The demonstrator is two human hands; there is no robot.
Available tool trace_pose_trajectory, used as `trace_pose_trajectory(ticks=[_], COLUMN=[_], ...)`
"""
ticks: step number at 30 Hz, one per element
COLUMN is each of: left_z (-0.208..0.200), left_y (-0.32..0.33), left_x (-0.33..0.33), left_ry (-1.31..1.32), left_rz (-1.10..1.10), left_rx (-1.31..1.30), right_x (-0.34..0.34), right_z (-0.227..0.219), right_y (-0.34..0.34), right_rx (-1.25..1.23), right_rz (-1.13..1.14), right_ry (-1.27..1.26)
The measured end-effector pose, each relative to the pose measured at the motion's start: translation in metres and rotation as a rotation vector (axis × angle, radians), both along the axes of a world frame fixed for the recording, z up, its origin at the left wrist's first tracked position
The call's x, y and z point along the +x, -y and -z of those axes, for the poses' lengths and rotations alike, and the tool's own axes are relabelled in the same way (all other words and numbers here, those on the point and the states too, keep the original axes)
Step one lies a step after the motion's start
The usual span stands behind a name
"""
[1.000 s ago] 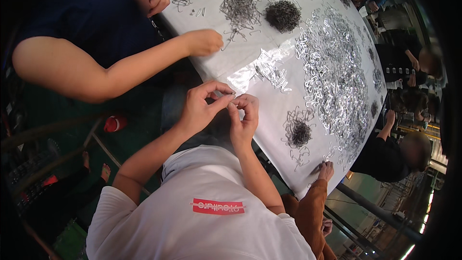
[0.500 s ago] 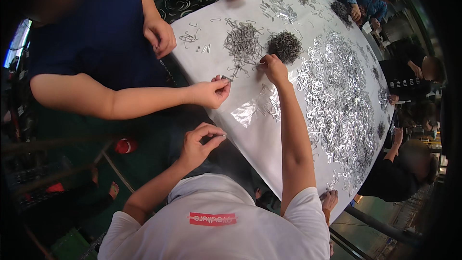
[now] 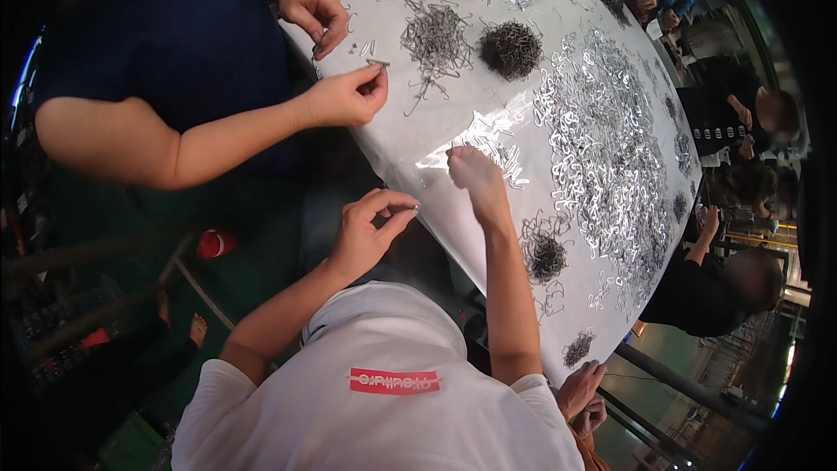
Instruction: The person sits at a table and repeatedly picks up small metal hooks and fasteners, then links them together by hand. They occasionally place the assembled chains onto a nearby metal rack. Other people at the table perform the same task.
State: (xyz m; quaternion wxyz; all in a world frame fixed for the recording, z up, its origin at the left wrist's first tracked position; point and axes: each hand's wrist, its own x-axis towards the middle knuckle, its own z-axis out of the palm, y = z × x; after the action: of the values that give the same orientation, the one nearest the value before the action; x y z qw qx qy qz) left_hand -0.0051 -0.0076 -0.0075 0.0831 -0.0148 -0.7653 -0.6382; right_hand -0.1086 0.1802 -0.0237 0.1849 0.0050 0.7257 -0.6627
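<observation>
My left hand [image 3: 370,231] is over the table's near left edge, thumb and forefinger pinched on a tiny shiny metal piece [image 3: 417,208]. Over the white table my right hand [image 3: 478,181] is closed and slightly blurred, with something small and dark at its fingertips that I cannot make out. Beside it lies a clear plastic bag [image 3: 440,154] with bright bent metal hooks [image 3: 493,135] on or in it. Farther off are a tight dark pile of hooks [image 3: 511,50] and a looser heap of grey hooks [image 3: 438,39].
A broad spread of shiny hooks [image 3: 610,148] covers the table's [image 3: 392,135] right part. A smaller dark pile [image 3: 547,257] lies right of my forearm. At left, a co-worker's hand [image 3: 353,96] holds a thin metal piece. Other people's hands work around the edges.
My right hand has come back from the dark pile to beside the plastic bag. My left hand stays pinched, slightly higher in view. The left co-worker's hands have shifted farther away.
</observation>
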Motion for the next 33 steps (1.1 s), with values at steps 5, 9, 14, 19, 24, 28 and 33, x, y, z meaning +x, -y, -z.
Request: trace_pose_trajectory(ticks=[5, 9, 14, 19, 24, 28, 33], left_z=[-0.004, -0.007, -0.009, -0.005, 0.021, 0.053, 0.079], left_y=[-0.003, -0.005, -0.006, -0.009, -0.001, -0.025, -0.076], left_x=[0.005, 0.009, 0.012, 0.012, -0.017, -0.085, -0.163], left_ry=[-0.02, -0.051, -0.05, -0.113, -0.139, -0.306, -0.105], left_rz=[-0.014, -0.044, -0.049, -0.054, -0.107, -0.02, -0.019], left_rx=[0.003, 0.007, 0.02, 0.048, -0.076, -0.249, -0.611], right_x=[0.065, 0.089, 0.093, 0.098, 0.105, 0.108, 0.105], right_z=[-0.038, -0.043, -0.038, -0.026, -0.017, -0.014, -0.007], right_y=[0.02, 0.029, 0.029, 0.039, 0.035, 0.028, 0.018], right_rx=[-0.211, -0.291, -0.299, -0.194, -0.035, -0.008, 0.025], right_rz=[0.102, 0.132, 0.144, 0.226, 0.243, 0.215, 0.178], right_ry=[0.112, 0.074, 0.078, -0.259, -0.489, -0.464, -0.462])
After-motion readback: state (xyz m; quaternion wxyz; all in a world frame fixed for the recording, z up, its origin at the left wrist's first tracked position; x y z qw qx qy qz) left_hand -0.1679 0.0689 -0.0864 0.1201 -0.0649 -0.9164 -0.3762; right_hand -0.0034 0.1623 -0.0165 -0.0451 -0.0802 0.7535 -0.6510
